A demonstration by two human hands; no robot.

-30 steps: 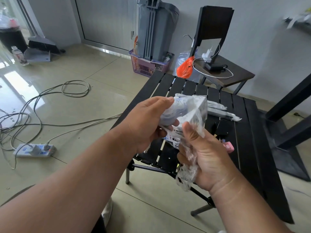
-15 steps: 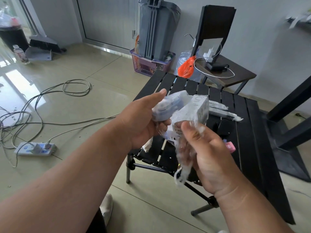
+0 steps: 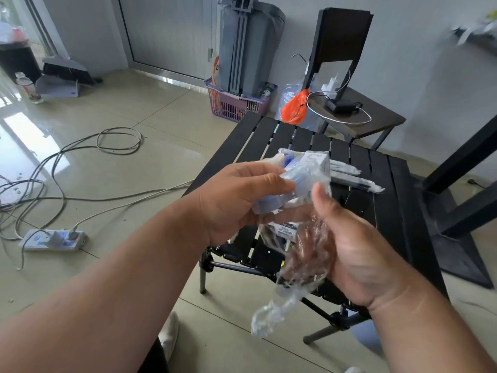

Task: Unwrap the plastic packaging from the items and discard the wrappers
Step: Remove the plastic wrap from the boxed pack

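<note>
Nearest, at about 6 o'clock, a crumpled tail of clear plastic wrapper [image 3: 282,300] hangs twisted and glossy below the right hand [image 3: 357,254]. That hand lies palm-up with the thumb raised; the thin film drapes across its palm and fingers, which show through it, and the thumb pinches the film against the item. Just left, at about 9 o'clock from it, the left hand [image 3: 236,200] curls fingers and thumb round the pale blue-and-white packaged item [image 3: 304,179], a boxy cardboard-like pack with rounded blue parts, partly out of its wrap. Both hands hold this bundle in the air above the near edge of a black slatted table [image 3: 382,189] with matte slats and tubular metal legs.

On the table beyond, at about 1 o'clock, lie long slim items sealed in cloudy plastic [image 3: 352,176]. Left, at 9 o'clock, a white power strip [image 3: 52,239] sits on glossy beige floor tiles among looping grey cables [image 3: 118,141].

Farther, at 12 o'clock, a purple lattice basket [image 3: 236,105] stands by a grey plastic stand, and an orange bag [image 3: 294,107] hangs beside a dark chair [image 3: 376,119].
</note>
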